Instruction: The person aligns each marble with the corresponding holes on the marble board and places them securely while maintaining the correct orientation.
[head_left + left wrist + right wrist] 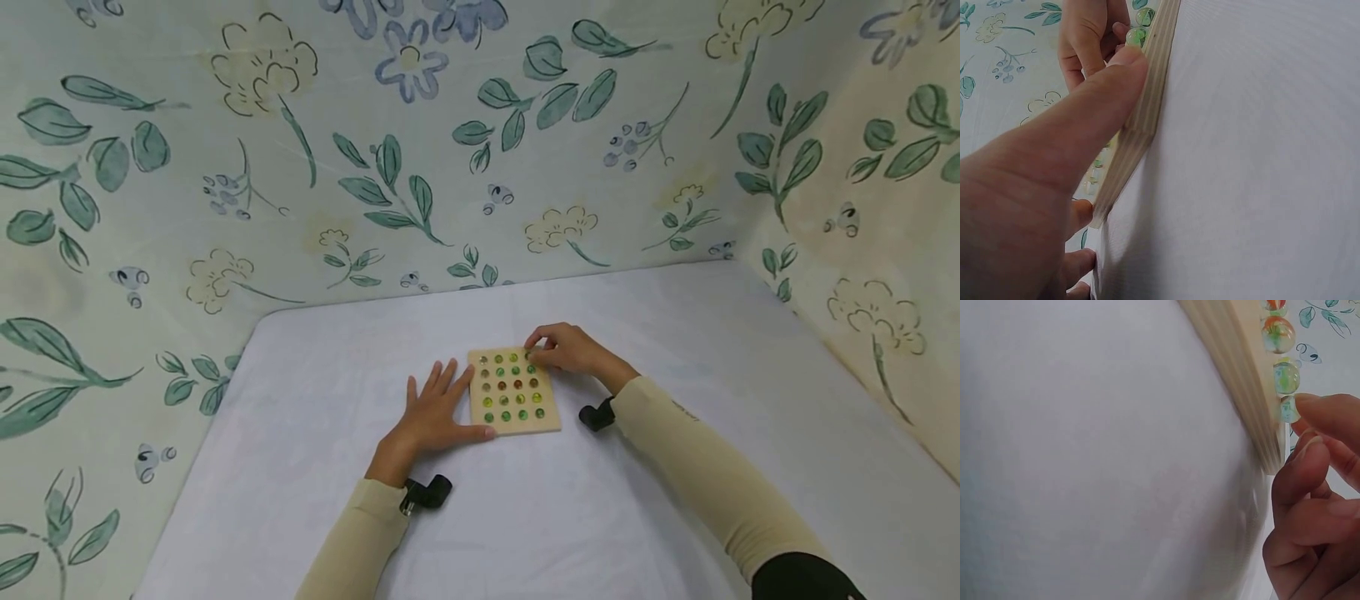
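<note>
A square wooden board (525, 427) lies on the white cloth, with rows of glass marbles in green, yellow, amber and clear tones seated on it. My left hand (431, 417) rests spread at the board's left side, fingertips along that edge and thumb (1130, 62) on the near edge beside a green marble (1135, 37). At the far right corner my right hand (573, 350) pinches a clear greenish marble (1289, 409) between thumb and curled fingers, right at the board's surface. Its other fingers are bent in toward the palm. Orange-streaked marbles (1278, 334) stand further along that row.
White cloth (315, 467) covers the table around the board. Behind and beside the table hangs a floral-patterned curtain (450, 225). A black camera (429, 492) sits on the left wrist, and another black camera (597, 414) on the right.
</note>
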Demonstrator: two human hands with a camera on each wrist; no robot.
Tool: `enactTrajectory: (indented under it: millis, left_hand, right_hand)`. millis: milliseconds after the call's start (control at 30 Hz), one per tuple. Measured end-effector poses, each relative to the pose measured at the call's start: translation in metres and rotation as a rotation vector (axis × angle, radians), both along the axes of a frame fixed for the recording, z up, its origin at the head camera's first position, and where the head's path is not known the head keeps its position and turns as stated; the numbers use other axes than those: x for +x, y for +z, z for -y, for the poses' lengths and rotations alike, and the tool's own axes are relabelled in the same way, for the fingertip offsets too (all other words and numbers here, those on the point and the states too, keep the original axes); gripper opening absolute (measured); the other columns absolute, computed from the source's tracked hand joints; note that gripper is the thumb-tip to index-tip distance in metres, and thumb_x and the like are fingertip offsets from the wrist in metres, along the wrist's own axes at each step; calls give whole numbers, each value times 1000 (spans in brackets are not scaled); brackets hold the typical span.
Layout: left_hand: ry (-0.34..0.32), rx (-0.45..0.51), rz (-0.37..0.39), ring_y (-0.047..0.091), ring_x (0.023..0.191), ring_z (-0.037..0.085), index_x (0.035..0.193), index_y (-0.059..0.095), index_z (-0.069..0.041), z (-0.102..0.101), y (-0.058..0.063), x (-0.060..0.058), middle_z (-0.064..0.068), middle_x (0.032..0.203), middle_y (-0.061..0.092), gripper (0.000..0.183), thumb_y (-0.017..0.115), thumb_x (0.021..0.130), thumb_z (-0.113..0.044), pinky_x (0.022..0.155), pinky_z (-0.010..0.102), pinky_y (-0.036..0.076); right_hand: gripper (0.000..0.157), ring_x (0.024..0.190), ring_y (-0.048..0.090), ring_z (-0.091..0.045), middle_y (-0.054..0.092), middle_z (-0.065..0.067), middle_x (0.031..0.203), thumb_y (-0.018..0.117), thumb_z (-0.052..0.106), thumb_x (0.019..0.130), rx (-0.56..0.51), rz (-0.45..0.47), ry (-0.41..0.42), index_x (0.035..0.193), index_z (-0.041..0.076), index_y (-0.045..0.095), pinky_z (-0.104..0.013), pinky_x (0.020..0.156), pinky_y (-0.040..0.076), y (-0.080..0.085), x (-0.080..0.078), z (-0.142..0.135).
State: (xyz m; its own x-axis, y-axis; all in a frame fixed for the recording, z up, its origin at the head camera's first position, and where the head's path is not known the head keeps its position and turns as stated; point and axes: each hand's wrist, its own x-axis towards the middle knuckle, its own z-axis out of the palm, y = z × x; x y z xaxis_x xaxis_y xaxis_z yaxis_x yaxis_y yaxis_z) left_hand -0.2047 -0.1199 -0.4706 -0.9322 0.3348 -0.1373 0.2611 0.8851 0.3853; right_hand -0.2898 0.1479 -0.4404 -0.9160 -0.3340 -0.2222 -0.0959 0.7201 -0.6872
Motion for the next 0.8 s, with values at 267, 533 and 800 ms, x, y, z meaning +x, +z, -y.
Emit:
enactTrajectory:
  millis: [267, 533, 800]
  left_hand:
    - [-12, 8, -23, -3, 148, 27, 156, 18, -27, 1, 0, -1, 4, 162, 8, 113, 59, 67, -83, 113, 59, -8]
    - [2, 18, -15, -2, 148, 28, 156, 18, -27, 9, 1, -1, 5, 162, 9, 113, 61, 67, -82, 112, 59, -8]
    - [39, 44, -95, 12, 147, 28, 153, 29, -24, 15, 1, -4, 7, 159, 21, 98, 54, 76, -80, 114, 59, -2]
  right_hand:
    - [23, 62, 52, -19, 58, -8, 80, 67, 22, 92, -3, -28, 7, 114, 15, 67, -28, 55, 43, 6, 3, -2]
    - [25, 63, 56, -19, 61, -8, 83, 66, 24, 92, -16, -92, -42, 115, 14, 67, -28, 56, 46, 9, 6, -3]
    - [27, 77, 55, -21, 63, -6, 90, 66, 26, 92, -2, -189, -56, 116, 14, 65, -31, 63, 47, 15, 27, -12]
